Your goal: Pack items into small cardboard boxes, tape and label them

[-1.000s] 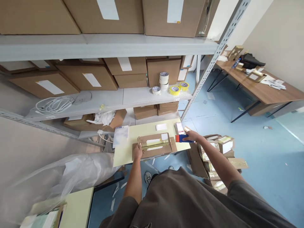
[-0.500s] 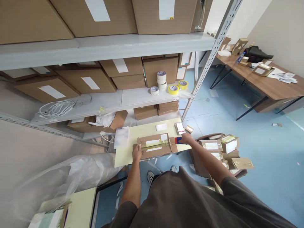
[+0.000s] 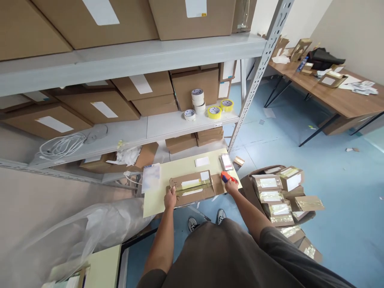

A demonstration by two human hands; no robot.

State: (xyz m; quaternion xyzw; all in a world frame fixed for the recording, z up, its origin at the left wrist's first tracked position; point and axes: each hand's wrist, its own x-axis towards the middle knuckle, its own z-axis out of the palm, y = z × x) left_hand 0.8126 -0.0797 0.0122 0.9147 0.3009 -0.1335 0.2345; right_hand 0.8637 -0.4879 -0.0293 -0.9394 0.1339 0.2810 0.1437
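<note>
2 arms (image 3: pixel 164 236) reach forward, left hand (image 3: pixel 170 198) gripping the taped box (image 3: pixel 192 189) at its left, right hand (image 3: pixel 231 185) curled right of it.

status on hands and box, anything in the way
Left hand on left end of taped box. Right hand gripping orange-and-blue tool, just off box's right end. White card beyond box, not touching it.

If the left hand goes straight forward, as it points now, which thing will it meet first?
The cardboard box: the left hand is touching its left end. Past the box, the line seems to cross the pale yellow table, though depth is unclear.
</note>
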